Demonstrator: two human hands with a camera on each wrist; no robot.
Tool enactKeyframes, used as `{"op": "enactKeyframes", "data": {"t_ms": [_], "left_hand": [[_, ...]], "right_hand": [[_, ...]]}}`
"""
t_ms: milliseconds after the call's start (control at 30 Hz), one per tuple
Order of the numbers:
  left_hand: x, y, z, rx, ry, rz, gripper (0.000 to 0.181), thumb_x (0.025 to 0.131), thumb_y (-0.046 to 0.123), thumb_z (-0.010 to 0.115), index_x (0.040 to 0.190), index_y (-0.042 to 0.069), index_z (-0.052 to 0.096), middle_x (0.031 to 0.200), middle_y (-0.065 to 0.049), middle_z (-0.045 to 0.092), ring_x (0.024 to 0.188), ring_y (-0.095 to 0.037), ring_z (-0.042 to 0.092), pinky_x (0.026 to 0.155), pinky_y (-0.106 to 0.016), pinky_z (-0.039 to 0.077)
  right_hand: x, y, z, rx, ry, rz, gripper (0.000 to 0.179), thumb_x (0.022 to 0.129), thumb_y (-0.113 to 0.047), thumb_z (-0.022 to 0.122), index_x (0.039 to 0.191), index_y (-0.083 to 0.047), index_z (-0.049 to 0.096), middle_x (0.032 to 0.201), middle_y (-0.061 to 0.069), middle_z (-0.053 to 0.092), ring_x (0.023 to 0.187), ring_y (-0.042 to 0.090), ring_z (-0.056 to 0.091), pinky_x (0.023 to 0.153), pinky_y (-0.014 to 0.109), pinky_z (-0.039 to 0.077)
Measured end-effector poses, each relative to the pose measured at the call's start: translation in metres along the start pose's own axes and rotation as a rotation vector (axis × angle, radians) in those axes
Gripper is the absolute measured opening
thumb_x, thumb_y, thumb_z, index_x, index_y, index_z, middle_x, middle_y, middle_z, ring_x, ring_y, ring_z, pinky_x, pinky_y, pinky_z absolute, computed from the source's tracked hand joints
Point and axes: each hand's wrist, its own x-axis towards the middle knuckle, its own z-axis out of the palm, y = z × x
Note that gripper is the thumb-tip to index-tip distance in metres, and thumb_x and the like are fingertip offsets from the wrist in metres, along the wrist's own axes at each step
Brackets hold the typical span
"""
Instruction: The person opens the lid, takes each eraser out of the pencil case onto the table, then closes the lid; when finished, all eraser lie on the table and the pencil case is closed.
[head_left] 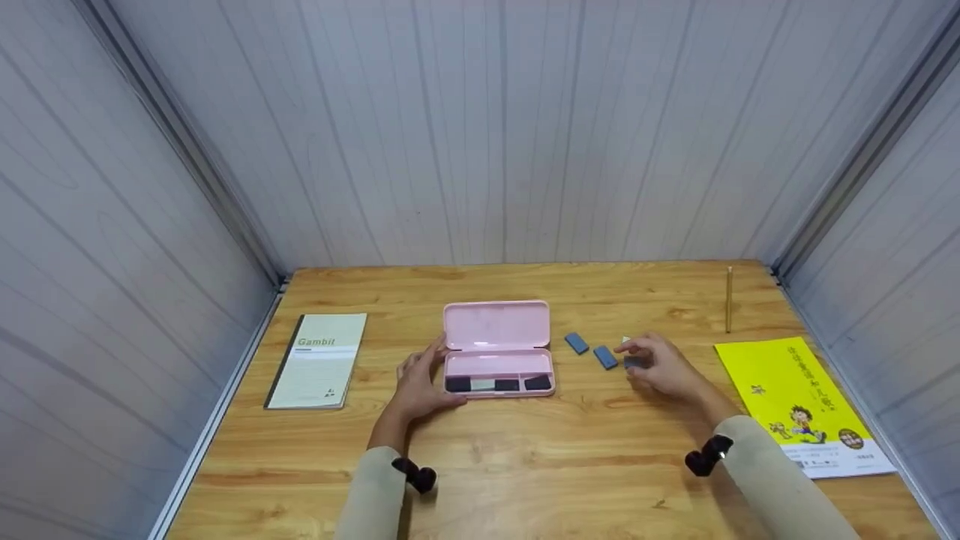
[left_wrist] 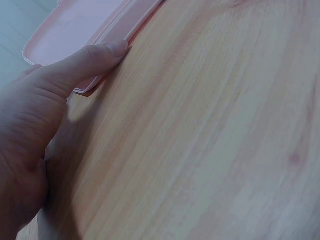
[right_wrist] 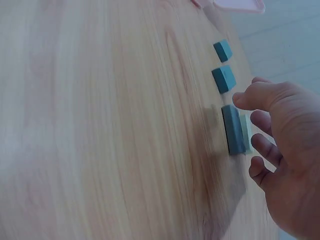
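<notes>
A pink pencil case (head_left: 497, 326) lies with its lid folded back, several dark blocks and a pale one in its front compartment. My left hand (head_left: 422, 382) grips its left side, the thumb along the front edge (left_wrist: 112, 49). To the right of the case are two blue erasers, one (head_left: 576, 343) farther back and one (head_left: 605, 357) closer to my right hand (head_left: 664, 366). That hand hovers with loosely bent, parted fingers over another blue eraser (right_wrist: 233, 130) and a pale green eraser (right_wrist: 246, 131) beside it. Nothing shows between the thumb and fingers.
At the left lies a white notebook (head_left: 319, 367) with a dark spine. A yellow booklet (head_left: 795, 390) lies at the right, partly under the right forearm in the head view, and a pencil (head_left: 729, 300) lies behind it. Panel walls (head_left: 480, 135) enclose the wooden table (head_left: 525, 465).
</notes>
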Motion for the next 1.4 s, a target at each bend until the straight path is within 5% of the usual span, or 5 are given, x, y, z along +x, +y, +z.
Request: {"op": "enactKeyframes", "data": {"t_ms": [100,367,733,1067,1400], "left_hand": [[0.000,0.000,0.000,-0.002,0.001,0.004,0.132,0.074,0.037,0.108,0.180,0.027,0.030,0.168,-0.006,0.064,0.156,-0.040,0.041,0.137,-0.065,0.011],[0.001,0.000,0.000,-0.002,-0.004,0.011,0.131,0.074,0.038,0.107,0.180,0.026,0.031,0.173,-0.010,0.058,0.156,-0.041,0.041,0.139,-0.066,0.008],[0.001,-0.001,0.000,0.017,0.003,0.027,0.132,0.072,0.034,0.108,0.180,0.023,0.032,0.169,-0.011,0.062,0.151,-0.040,0.045,0.138,-0.066,0.011],[0.001,-0.003,-0.001,0.000,-0.005,0.025,0.131,0.073,0.039,0.107,0.180,0.027,0.031,0.167,-0.008,0.065,0.150,-0.039,0.044,0.136,-0.065,0.009],[0.000,-0.002,-0.001,0.003,-0.003,0.006,0.131,0.073,0.037,0.108,0.179,0.027,0.032,0.170,-0.009,0.062,0.148,-0.038,0.044,0.137,-0.066,0.010]], "right_hand": [[0.002,-0.007,0.005,-0.029,-0.003,-0.038,0.035,0.101,0.003,0.075,0.136,0.002,0.075,0.130,0.027,0.065,0.127,0.048,0.066,0.111,0.064,0.056],[0.006,-0.023,0.023,-0.091,-0.051,-0.095,0.032,0.101,0.001,0.077,0.133,-0.001,0.076,0.126,0.021,0.073,0.111,0.035,0.068,0.094,0.034,0.057],[0.009,-0.049,0.054,-0.102,-0.150,-0.177,0.033,0.104,-0.002,0.075,0.137,-0.002,0.074,0.137,0.019,0.077,0.125,0.041,0.069,0.110,0.056,0.059],[0.013,-0.072,0.074,-0.062,-0.202,-0.152,0.038,0.105,-0.003,0.073,0.143,-0.006,0.073,0.146,0.016,0.074,0.137,0.044,0.066,0.117,0.068,0.054],[0.027,-0.076,0.090,-0.078,-0.170,-0.211,0.034,0.103,-0.002,0.076,0.137,-0.008,0.078,0.141,0.014,0.079,0.125,0.036,0.070,0.111,0.056,0.059]]}}
